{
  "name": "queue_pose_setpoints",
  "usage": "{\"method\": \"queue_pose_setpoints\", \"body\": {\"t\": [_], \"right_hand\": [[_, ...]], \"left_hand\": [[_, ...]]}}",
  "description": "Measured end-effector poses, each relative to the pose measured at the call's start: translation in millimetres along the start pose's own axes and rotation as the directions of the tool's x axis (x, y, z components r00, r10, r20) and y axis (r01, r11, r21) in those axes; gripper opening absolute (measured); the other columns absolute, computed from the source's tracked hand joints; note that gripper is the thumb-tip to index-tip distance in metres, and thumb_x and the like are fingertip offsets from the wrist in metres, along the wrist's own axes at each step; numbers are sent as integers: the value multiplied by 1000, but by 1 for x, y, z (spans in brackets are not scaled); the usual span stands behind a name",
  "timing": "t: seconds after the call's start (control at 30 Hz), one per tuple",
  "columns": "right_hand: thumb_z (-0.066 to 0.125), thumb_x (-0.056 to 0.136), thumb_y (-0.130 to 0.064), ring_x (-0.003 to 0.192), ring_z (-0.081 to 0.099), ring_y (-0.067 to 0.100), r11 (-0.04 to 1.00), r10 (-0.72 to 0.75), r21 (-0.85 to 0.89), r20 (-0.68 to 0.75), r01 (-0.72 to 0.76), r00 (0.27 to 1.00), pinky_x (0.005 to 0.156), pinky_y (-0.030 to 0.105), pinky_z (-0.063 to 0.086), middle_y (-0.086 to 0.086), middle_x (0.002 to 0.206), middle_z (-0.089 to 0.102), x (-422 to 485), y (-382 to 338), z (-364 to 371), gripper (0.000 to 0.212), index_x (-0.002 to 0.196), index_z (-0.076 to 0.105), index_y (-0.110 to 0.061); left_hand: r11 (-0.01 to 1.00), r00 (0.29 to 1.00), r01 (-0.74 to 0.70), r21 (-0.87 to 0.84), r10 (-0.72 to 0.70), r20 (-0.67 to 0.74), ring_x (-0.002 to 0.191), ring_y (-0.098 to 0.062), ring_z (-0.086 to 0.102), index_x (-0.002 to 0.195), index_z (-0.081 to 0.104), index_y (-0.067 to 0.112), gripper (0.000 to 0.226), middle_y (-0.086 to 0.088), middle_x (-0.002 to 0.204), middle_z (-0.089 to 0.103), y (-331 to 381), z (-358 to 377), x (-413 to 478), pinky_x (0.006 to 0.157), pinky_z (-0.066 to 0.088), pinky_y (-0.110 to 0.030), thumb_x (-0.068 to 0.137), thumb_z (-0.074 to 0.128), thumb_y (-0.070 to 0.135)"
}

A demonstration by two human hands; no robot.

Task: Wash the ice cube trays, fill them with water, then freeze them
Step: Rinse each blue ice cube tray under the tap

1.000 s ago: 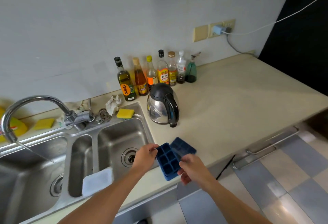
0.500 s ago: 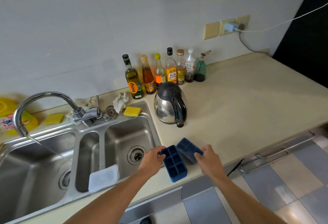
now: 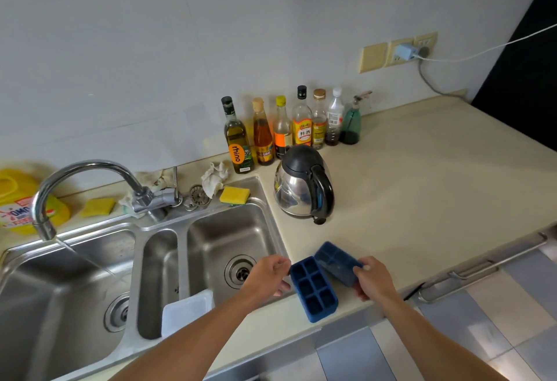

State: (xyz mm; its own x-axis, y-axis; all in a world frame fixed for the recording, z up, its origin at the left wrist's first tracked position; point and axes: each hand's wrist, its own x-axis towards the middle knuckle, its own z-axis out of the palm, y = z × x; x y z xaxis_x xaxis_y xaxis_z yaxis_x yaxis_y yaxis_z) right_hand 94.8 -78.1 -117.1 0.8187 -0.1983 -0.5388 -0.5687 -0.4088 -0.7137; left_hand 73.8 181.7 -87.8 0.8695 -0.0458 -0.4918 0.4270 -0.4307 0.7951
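Blue six-cell tray (image 3: 315,290) beside second blue tray (image 3: 336,261), both on countertop (image 3: 422,199).

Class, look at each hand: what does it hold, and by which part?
The left hand pinches the nearer tray at its far left corner; the right hand grips the other tray by its right end.

Two dark blue ice cube trays (image 3: 315,288), cream counter (image 3: 422,187), yellow sponges (image 3: 234,195), grey-checked floor (image 3: 497,305).

"rhino" on oil bottle (image 3: 238,142), "料酒" on yellow-label bottle (image 3: 302,123), perhaps "OMO" on jug (image 3: 18,199)
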Motion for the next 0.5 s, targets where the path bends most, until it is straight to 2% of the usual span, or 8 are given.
{"method": "queue_pose_setpoints", "body": {"t": [0.13,0.27,0.37,0.5], "right_hand": [[50,99,-4,48,56,22,992,-45,113,-126,59,991,42,28,41,17,67,67,-14,-23,-1,12,108,56,-8],[50,100,-4,45,52,19,961,-70,247,-213,123,975,43,29,40,14,62,65,-34,-51,5,12,107,57,-10],[52,99,-5,44,52,17,938,-104,308,-197,162,975,42,29,39,10,58,65,-53,-77,24,12,107,59,-11],[54,100,-7,47,55,17,912,-122,382,-103,152,987,42,28,42,12,64,70,-78,-112,66,12,107,60,-15]], "left_hand": [[999,999,-2,-39,4,51,72,-16,74,113,65,14,21,-3,103,72,3,-10,9,72,60,-30,105,51,28],[997,999,-33,-75,36,41,66,-12,71,113,64,8,22,-8,101,72,7,-28,13,70,57,-32,105,51,24],[987,999,-31,-160,33,11,71,-18,69,111,63,5,27,-10,97,71,9,-49,12,70,55,-33,106,48,26],[917,1000,4,-400,-12,-18,79,-26,70,109,64,8,39,-14,101,72,7,-83,8,68,56,-35,107,42,41]]}}
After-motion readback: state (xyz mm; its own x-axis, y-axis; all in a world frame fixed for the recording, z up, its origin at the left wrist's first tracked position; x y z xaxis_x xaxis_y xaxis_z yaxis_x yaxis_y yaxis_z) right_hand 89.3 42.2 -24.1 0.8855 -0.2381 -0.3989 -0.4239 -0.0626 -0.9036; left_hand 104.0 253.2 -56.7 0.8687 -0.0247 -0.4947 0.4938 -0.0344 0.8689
